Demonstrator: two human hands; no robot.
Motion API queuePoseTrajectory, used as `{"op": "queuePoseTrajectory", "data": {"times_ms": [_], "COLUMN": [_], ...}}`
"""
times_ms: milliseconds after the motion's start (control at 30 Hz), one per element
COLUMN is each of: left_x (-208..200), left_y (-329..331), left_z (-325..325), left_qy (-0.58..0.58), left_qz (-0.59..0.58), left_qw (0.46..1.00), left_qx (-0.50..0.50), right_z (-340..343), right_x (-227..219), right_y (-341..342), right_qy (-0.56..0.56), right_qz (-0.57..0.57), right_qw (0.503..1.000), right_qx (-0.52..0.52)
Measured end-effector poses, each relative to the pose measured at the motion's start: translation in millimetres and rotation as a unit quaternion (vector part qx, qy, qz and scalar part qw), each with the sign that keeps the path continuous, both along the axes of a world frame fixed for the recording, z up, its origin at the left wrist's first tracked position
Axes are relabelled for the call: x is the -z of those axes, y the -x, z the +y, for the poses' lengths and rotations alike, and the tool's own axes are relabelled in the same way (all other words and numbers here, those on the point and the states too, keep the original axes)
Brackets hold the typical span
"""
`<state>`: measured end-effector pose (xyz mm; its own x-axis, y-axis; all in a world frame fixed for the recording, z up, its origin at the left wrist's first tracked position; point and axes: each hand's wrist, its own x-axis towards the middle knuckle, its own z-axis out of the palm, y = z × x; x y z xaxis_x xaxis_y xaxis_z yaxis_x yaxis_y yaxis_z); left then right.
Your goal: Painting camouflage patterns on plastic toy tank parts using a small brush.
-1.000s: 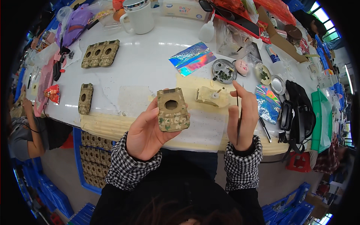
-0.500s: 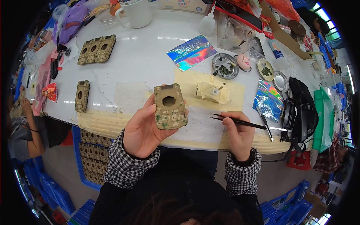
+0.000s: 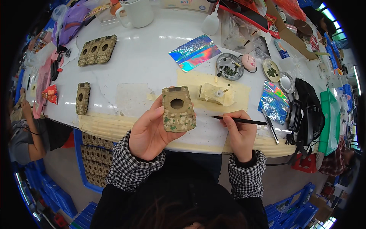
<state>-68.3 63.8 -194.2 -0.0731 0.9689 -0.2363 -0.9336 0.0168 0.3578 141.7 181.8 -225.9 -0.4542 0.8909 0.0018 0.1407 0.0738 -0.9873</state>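
Right of four tabletop hulls (image 3: 96,58), the left hand (image 3: 148,136) holds another hull (image 3: 178,116).

Stretches ahead of the left hand (image 3: 150,133) and right hand (image 3: 241,135) as a glossy white table (image 3: 143,61), edged nearby with cream tape (image 3: 101,121). Carries one camouflage tank hull (image 3: 82,103) left of the left hand, a row of three hulls (image 3: 97,52) farther out, a white mug (image 3: 140,16) farther still. Bears, beyond the right hand, a round metal dish (image 3: 236,74); right of it, a holographic sheet (image 3: 272,99) and black bag (image 3: 310,114).
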Motion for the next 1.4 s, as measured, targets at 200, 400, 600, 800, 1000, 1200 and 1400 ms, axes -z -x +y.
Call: {"op": "queuePoseTrajectory", "data": {"times_ms": [200, 400, 600, 800, 1000, 1200, 1400], "left_x": [0.7, 0.5, 0.4, -8.4, -24.2, -34.1, -35.5], "left_y": [0.6, 0.9, 0.5, 3.1, 14.8, 17.2, 16.4], "left_z": [1.0, 1.6, 1.9, -0.8, 3.2, 3.8, 5.4], "left_qy": [0.0, 0.001, 0.003, 0.045, 0.012, 0.024, 0.021], "left_qz": [-0.005, -0.002, 0.0, 0.103, 0.11, 0.096, 0.098], "left_qw": [1.0, 1.0, 1.0, 0.993, 0.986, 0.984, 0.985], "left_qx": [-0.001, -0.001, 0.001, 0.022, 0.122, 0.146, 0.141], "right_z": [0.0, 0.5, 0.9, -3.5, 2.9, 5.4, 6.3], "right_x": [1.4, 1.2, -0.6, -45.7, -89.7, -104.6, -103.2], "right_y": [0.8, 0.0, -2.4, -4.5, 15.1, 38.8, 39.3], "right_qy": [-0.01, -0.009, 0.012, -0.008, -0.071, -0.049, -0.053], "right_qz": [-0.001, -0.004, 0.032, 0.102, 0.077, 0.083, 0.071], "right_qw": [1.0, 1.0, 0.999, 0.995, 0.982, 0.969, 0.969], "right_qx": [0.002, -0.002, 0.004, -0.019, -0.154, -0.229, -0.232]}}
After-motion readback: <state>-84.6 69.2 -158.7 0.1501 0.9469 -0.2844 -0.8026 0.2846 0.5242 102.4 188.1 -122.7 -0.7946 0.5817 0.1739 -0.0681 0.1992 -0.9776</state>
